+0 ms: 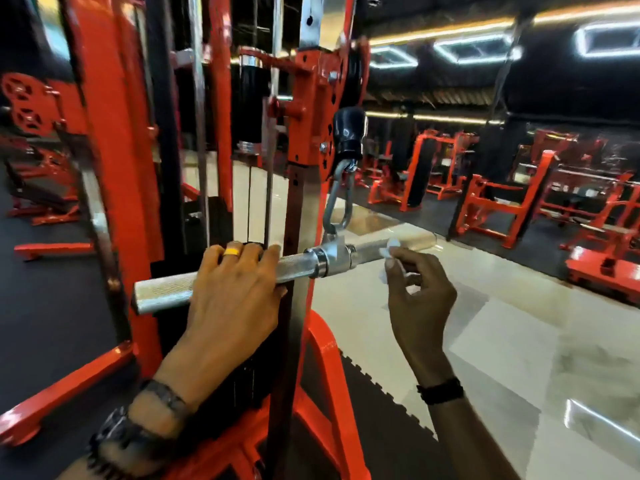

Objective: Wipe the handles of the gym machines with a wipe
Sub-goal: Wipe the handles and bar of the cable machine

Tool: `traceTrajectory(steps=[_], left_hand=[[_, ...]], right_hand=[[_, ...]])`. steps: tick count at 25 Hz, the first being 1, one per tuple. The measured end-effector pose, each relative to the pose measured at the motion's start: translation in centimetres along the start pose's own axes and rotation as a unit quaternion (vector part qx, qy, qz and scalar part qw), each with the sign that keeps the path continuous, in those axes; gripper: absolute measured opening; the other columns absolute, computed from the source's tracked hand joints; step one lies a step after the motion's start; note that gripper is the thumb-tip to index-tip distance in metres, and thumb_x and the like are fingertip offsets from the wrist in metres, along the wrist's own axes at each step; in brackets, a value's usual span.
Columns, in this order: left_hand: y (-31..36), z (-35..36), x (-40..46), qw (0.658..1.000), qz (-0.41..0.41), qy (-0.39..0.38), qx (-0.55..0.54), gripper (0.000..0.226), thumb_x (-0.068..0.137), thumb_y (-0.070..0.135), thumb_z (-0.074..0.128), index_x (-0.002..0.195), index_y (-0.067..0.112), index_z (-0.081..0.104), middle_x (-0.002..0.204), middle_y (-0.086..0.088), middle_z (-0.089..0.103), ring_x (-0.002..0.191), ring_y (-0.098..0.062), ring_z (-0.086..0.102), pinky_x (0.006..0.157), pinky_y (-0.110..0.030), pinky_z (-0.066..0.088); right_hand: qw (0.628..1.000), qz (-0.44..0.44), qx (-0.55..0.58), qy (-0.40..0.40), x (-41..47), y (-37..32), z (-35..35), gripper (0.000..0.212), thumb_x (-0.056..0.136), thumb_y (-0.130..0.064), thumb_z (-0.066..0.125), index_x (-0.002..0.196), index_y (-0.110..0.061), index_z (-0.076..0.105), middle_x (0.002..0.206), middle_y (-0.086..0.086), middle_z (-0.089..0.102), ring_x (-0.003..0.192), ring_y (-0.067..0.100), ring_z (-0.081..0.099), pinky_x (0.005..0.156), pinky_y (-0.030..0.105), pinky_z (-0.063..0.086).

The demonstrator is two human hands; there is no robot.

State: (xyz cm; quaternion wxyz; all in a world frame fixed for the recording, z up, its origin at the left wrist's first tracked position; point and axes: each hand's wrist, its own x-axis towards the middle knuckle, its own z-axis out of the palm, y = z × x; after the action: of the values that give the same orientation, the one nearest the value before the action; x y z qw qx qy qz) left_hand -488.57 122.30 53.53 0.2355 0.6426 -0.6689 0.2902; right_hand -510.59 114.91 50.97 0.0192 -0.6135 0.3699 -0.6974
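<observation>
1. Knurled chrome straight bar handle (242, 271) hanging from steel carabiner (338, 199) on orange cable machine (311, 98), centre frame.
2. Left hand (235, 299) wrapped over bar, fingers curled.
3. Right hand (419, 289), at 3 o'clock, pinching small white wipe (390, 249) against bar.
4. Judged: wipe soft, light; bar rigid, free-swinging, best steadied left of swivel.

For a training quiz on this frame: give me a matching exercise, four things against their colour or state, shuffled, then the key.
Column 1:
1. left hand
2. wipe
3. carabiner
4. machine frame

Column 2:
A. painted orange-red
B. pinched in the right hand, against the bar
C. wrapped over the knurled bar
D. hanging silver, linking the bar to the black stopper

Pairs: 1-C, 2-B, 3-D, 4-A
</observation>
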Motion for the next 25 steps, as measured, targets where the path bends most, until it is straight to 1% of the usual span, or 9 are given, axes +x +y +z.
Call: traceTrajectory(steps=[2, 4, 7, 9, 11, 15, 18, 22, 25], left_hand=[[1.0, 0.2, 1.5, 0.998, -0.026, -0.056, 0.035, 0.044, 0.071, 0.039, 0.079, 0.107, 0.016, 0.069, 0.096, -0.008, 0.070, 0.091, -0.033, 0.064, 0.077, -0.042, 0.044], [1.9, 0.2, 2.6, 0.992, -0.060, -0.102, 0.034, 0.036, 0.080, 0.045, 0.070, 0.107, 0.022, 0.064, 0.101, -0.002, 0.069, 0.097, -0.029, 0.064, 0.077, -0.039, 0.043], [1.5, 0.3, 2.8, 0.992, -0.083, -0.093, -0.010, 0.036, 0.082, 0.056, 0.057, 0.097, 0.024, 0.061, 0.095, 0.001, 0.070, 0.094, -0.027, 0.067, 0.069, -0.036, 0.044], [1.1, 0.2, 2.4, 0.994, -0.067, -0.083, -0.032, 0.036, 0.076, 0.061, 0.044, 0.082, 0.026, 0.051, 0.085, 0.002, 0.068, 0.086, -0.027, 0.067, 0.063, -0.034, 0.038], [1.0, 0.1, 1.8, 0.995, -0.052, -0.070, -0.053, 0.031, 0.074, 0.058, 0.035, 0.078, 0.030, 0.046, 0.078, 0.003, 0.065, 0.077, -0.027, 0.064, 0.060, -0.033, 0.036], [0.7, 0.8, 1.6, 0.996, -0.014, -0.064, -0.054, 0.039, 0.079, 0.055, 0.034, 0.091, 0.027, 0.057, 0.078, 0.005, 0.064, 0.074, -0.024, 0.062, 0.060, -0.036, 0.043], [0.3, 1.1, 1.3, 0.998, -0.003, -0.045, -0.045, 0.036, 0.083, 0.053, 0.036, 0.089, 0.026, 0.057, 0.076, 0.004, 0.064, 0.072, -0.025, 0.064, 0.056, -0.033, 0.036], [-0.3, 1.6, 1.3, 0.999, 0.020, -0.017, -0.040, 0.043, 0.089, 0.054, 0.034, 0.095, 0.022, 0.062, 0.076, 0.003, 0.065, 0.069, -0.029, 0.065, 0.053, -0.032, 0.038], [-0.1, 2.3, 1.5, 0.998, 0.036, -0.003, -0.046, 0.047, 0.089, 0.054, 0.034, 0.095, 0.018, 0.063, 0.075, 0.000, 0.065, 0.067, -0.031, 0.065, 0.051, -0.032, 0.040]], right_hand=[[0.998, -0.045, 0.009, -0.044, 0.5, 1.2, -0.1, 0.016, 0.087, -0.001, 0.070, 0.101, -0.009, 0.072, 0.099, 0.001, 0.069, 0.086, 0.008, 0.062, 0.071, 0.009, 0.044], [0.995, -0.063, 0.028, -0.075, 1.3, 2.8, -0.3, 0.016, 0.087, 0.000, 0.070, 0.101, -0.007, 0.072, 0.099, 0.003, 0.069, 0.086, 0.009, 0.062, 0.071, 0.008, 0.041], [0.993, -0.059, 0.059, -0.084, 3.1, 4.7, 0.2, 0.013, 0.089, -0.003, 0.067, 0.102, -0.006, 0.071, 0.099, 0.005, 0.069, 0.088, 0.016, 0.063, 0.071, 0.011, 0.043], [0.992, -0.065, 0.070, -0.079, 3.8, 5.4, 0.9, 0.014, 0.090, -0.003, 0.067, 0.103, -0.006, 0.071, 0.099, 0.004, 0.068, 0.088, 0.015, 0.063, 0.073, 0.021, 0.049], [0.991, -0.075, 0.078, -0.073, 3.5, 5.3, 2.0, 0.018, 0.089, 0.001, 0.066, 0.105, -0.004, 0.071, 0.101, 0.004, 0.067, 0.092, 0.014, 0.062, 0.080, 0.027, 0.051], [0.989, -0.088, 0.090, -0.083, 1.4, 3.1, 4.1, 0.022, 0.090, 0.000, 0.064, 0.111, 0.000, 0.070, 0.101, 0.009, 0.061, 0.095, 0.016, 0.060, 0.088, 0.017, 0.045], [0.985, -0.123, 0.056, -0.105, 2.0, 3.8, 3.0, 0.020, 0.090, 0.003, 0.065, 0.108, -0.001, 0.072, 0.096, 0.009, 0.058, 0.091, 0.012, 0.058, 0.085, 0.012, 0.043], [0.996, -0.043, -0.072, 0.006, 8.0, 10.7, -0.6, 0.015, 0.088, 0.004, 0.064, 0.099, 0.000, 0.072, 0.091, 0.017, 0.063, 0.086, 0.016, 0.056, 0.079, 0.011, 0.042], [0.995, -0.014, -0.081, 0.053, 9.3, 11.4, -1.1, 0.008, 0.088, 0.001, 0.065, 0.093, 0.000, 0.071, 0.089, 0.017, 0.064, 0.085, 0.024, 0.059, 0.078, 0.017, 0.044]])
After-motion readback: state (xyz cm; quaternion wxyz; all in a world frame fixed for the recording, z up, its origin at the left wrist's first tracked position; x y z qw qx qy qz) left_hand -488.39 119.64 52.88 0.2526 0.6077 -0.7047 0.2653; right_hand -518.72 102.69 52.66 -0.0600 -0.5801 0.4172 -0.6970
